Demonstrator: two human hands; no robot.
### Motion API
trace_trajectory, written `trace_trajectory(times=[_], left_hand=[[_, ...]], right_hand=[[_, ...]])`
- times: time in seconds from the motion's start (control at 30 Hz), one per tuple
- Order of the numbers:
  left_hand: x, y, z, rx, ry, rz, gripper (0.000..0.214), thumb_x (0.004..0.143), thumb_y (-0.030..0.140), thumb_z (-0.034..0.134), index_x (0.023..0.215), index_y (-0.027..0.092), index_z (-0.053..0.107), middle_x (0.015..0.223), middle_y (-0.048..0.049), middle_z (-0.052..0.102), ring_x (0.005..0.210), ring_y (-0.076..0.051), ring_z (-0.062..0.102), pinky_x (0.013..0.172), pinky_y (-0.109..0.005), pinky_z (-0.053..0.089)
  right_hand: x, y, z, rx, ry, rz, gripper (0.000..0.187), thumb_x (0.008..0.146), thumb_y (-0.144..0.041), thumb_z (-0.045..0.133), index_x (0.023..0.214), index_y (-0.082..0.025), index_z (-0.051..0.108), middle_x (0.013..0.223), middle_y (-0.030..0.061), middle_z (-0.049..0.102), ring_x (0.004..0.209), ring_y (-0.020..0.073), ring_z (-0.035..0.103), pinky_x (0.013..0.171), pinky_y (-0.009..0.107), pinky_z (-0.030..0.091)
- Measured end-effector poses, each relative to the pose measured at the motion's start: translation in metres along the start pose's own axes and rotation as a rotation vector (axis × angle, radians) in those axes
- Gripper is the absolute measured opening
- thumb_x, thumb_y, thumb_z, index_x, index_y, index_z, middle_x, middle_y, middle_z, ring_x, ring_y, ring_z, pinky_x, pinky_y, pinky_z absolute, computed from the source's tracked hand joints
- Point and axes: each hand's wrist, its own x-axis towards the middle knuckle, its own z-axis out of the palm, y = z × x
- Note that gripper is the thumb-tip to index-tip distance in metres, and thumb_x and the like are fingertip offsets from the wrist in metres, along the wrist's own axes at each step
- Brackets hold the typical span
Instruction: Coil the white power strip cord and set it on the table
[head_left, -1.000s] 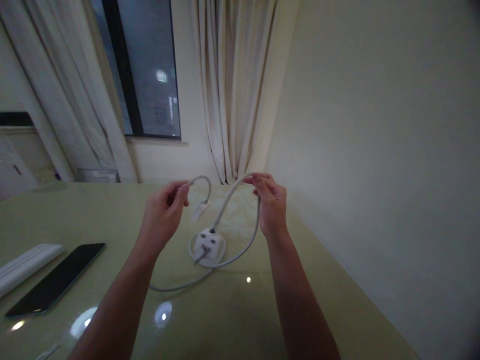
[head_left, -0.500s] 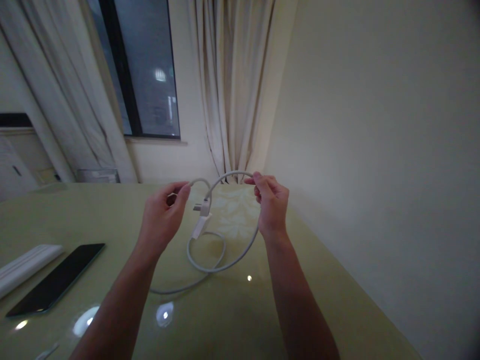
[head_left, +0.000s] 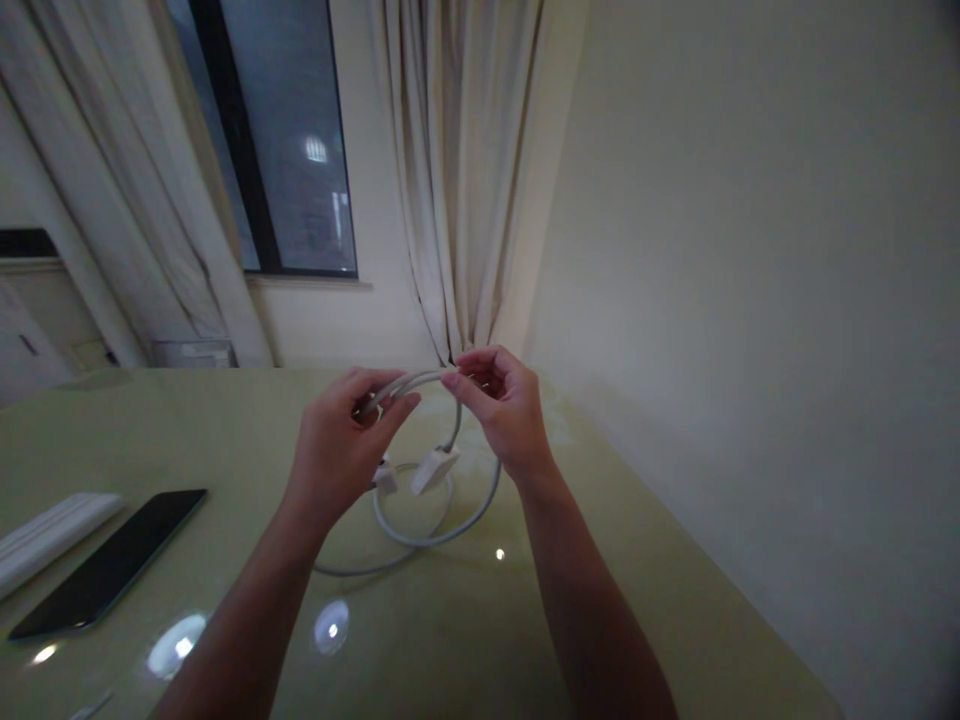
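A pale grey power cord (head_left: 474, 520) runs in loops between my hands and down onto the table. My left hand (head_left: 346, 432) is closed around two strands of it, thumb toward the right. Close beside it, my right hand (head_left: 504, 412) pinches the cord between thumb and fingers at the top of the loop. Below the hands hang a white connector block (head_left: 435, 470) and, to its left, the white plug (head_left: 385, 476), partly behind my left hand. The lower loop lies on the tabletop and its tail passes behind my left forearm.
The glossy yellow-green table (head_left: 450, 640) meets a plain wall (head_left: 735, 300) on the right. At left lie a dark phone-like slab (head_left: 109, 562) and a long white bar-shaped object (head_left: 56, 535). Curtains (head_left: 465, 180) and a window (head_left: 289, 140) stand behind.
My hands have come closer together, the right moving left. The left now holds two strands side by side. The plug and connector block have swung apart and hang lower.
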Motion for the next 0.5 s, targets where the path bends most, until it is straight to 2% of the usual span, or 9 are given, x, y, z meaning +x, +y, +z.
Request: trace_trajectory(times=[0.13, 0.33, 0.5], left_hand=[[-0.0027, 0.0034, 0.0014, 0.016, 0.039, 0.002, 0.027, 0.088, 0.046, 0.076, 0.100, 0.022, 0.080, 0.075, 0.0001, 0.071, 0.062, -0.014, 0.059, 0.058, -0.026, 0.044], [-0.0078, 0.0077, 0.0026, 0.137, 0.062, 0.015, 0.026, 0.091, 0.047, 0.074, 0.101, 0.023, 0.078, 0.056, 0.0067, 0.055, 0.048, -0.011, 0.045, 0.050, -0.024, 0.035], [-0.0097, 0.0078, 0.0041, 0.180, 0.074, 0.054, 0.025, 0.092, 0.047, 0.073, 0.103, 0.024, 0.076, 0.061, 0.0044, 0.067, 0.050, -0.013, 0.058, 0.055, -0.025, 0.041]], right_hand=[[-0.0003, -0.0015, -0.0010, -0.040, -0.027, 0.019, 0.030, 0.078, -0.044, 0.090, 0.094, -0.022, 0.075, 0.081, 0.0001, 0.070, 0.067, 0.0128, 0.059, 0.060, 0.027, 0.048], [-0.0007, -0.0067, -0.0047, -0.088, -0.073, 0.045, 0.038, 0.080, -0.051, 0.088, 0.101, -0.021, 0.077, 0.067, -0.0039, 0.061, 0.057, 0.0106, 0.051, 0.051, 0.025, 0.040], [-0.0013, -0.0059, -0.0086, -0.083, -0.269, 0.208, 0.048, 0.094, -0.063, 0.069, 0.119, -0.022, 0.073, 0.067, -0.0013, 0.071, 0.044, 0.0106, 0.055, 0.042, 0.024, 0.039]])
